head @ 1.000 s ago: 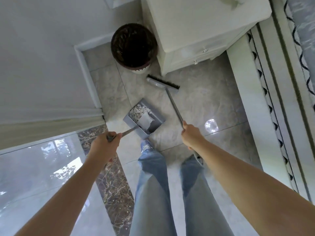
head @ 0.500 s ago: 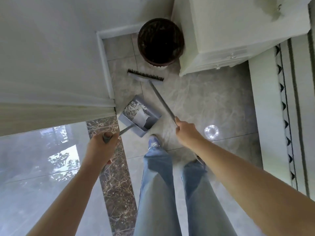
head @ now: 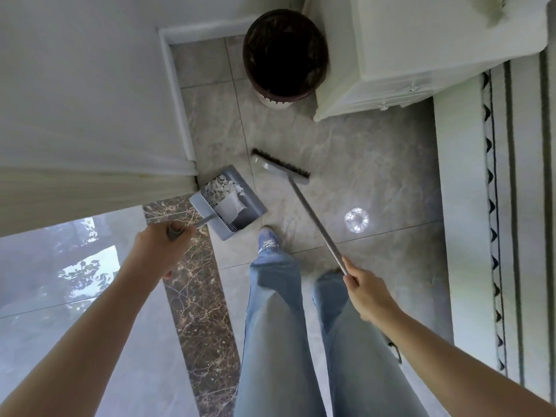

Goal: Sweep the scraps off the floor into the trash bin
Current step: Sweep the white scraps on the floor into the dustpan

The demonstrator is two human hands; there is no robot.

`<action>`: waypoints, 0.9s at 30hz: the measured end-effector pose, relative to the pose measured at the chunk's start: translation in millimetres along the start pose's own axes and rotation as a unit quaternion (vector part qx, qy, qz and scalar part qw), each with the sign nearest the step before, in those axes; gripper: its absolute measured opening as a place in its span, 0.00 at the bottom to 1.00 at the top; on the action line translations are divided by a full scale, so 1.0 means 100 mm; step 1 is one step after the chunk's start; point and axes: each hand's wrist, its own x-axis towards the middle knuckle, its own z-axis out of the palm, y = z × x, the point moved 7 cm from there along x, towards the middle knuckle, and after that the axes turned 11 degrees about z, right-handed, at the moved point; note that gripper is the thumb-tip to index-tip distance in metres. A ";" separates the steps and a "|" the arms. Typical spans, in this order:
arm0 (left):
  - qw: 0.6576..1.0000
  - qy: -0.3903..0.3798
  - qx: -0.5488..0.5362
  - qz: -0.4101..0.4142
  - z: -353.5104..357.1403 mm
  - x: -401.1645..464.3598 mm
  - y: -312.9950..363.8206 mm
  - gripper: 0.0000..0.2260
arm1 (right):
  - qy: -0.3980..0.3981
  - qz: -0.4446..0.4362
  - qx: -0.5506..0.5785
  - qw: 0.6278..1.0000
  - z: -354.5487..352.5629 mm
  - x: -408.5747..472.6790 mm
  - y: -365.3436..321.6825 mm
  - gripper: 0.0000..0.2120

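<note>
A grey dustpan (head: 252,209) sits low over the tiled floor, filled with white paper scraps (head: 221,188) and a larger white sheet. My left hand (head: 161,249) grips its long handle from above. To its right, my right hand (head: 365,288) grips the metal handle of a grey broom (head: 281,165), whose dark bristles rest on the tiles. The dark round trash bin (head: 284,52) stands farther ahead, next to the white cabinet, well apart from the dustpan.
A white cabinet (head: 421,49) stands right of the bin. A white wall and curtain (head: 90,115) close off the left. A patterned bed edge (head: 511,206) runs along the right. My legs and one shoe (head: 267,240) are below the dustpan.
The broom head has pulled back from the bin and shifted right, away from the wall. My right hand has moved lower and right. The dustpan stays in my left hand.
</note>
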 end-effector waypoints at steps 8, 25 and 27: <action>1.000 0.012 0.005 0.005 0.10 -0.03 -0.17 0.16 | -0.064 0.211 0.360 0.906 0.33 0.35 -0.52 0.12; 1.000 0.013 -0.004 0.007 0.34 -0.30 -0.09 0.15 | -0.130 0.200 0.367 0.899 0.30 -0.43 -0.86 0.13; 1.000 0.015 0.004 0.003 0.40 -0.29 -0.08 0.14 | -0.087 0.173 0.354 0.915 0.14 -0.24 -0.88 0.10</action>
